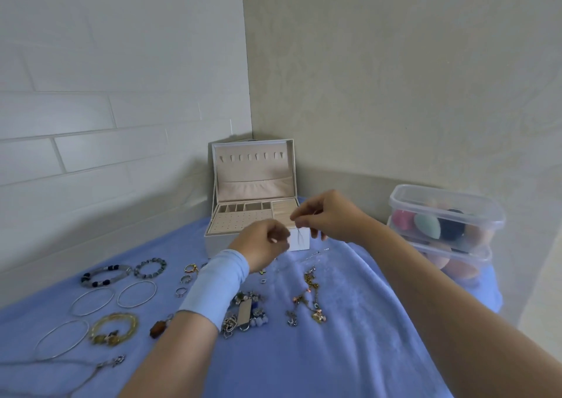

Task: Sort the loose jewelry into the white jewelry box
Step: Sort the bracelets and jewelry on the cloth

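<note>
From the head view, the right hand (330,219) is raised just in front of the white jewelry box (219,245), thumb and forefinger pinched tight on a thin chain (300,234) that dangles in a narrow loop before the box's front wall. The left hand (263,242) (a pale blue wristband (213,285) sits behind it) hovers just beside, fingers curled inward toward the chain; I cannot tell whether it has hold of it.

The box stands open at the far corner of the bench (349,337) (draped in blue cloth), its lid upright with a row of hooks and a gathered pocket, its tray split into small compartments, a dotted earring panel and ring rolls.

Loose pieces lie near the person: thin bangles (137,293), beaded bracelets (150,267), rings (181,291) and charm necklaces (310,300).

At the right, two clear plastic tubs (441,198) are stacked, holding coloured makeup sponges (425,221).
</note>
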`<move>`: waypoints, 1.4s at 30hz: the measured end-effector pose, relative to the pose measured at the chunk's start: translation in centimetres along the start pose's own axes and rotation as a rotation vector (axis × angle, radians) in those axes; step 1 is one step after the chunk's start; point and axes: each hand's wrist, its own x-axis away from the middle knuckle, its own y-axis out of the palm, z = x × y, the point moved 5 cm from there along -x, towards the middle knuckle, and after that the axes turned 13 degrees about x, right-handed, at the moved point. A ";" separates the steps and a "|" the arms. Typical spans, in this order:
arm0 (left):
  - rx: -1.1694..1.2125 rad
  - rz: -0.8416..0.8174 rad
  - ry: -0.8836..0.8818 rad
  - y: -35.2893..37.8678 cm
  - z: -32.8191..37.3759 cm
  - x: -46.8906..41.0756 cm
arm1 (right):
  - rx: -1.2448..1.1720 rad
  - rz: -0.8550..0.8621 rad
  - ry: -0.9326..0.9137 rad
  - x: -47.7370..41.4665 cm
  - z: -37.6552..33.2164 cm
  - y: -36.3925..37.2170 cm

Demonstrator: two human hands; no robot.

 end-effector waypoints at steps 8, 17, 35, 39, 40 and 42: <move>0.659 -0.042 -0.010 -1.0 0.1 1.4 | -0.362 0.128 0.024 -0.8 -2.4 0.2; 0.380 -0.024 -0.085 -3.8 -1.7 1.6 | -0.263 0.195 0.153 -1.4 0.0 1.1; 0.160 -0.246 -0.307 -0.4 -1.9 1.3 | 0.813 -0.147 0.241 1.3 8.1 1.6; 0.315 -0.231 -0.345 0.2 -2.1 1.3 | 0.840 -0.152 0.274 1.2 8.7 1.9; 0.331 -0.231 -0.358 0.3 -2.2 1.3 | 0.846 -0.151 0.280 1.2 8.9 1.9; 0.363 -0.245 -0.388 0.4 -2.4 1.3 | 0.856 -0.160 0.295 1.1 8.9 1.8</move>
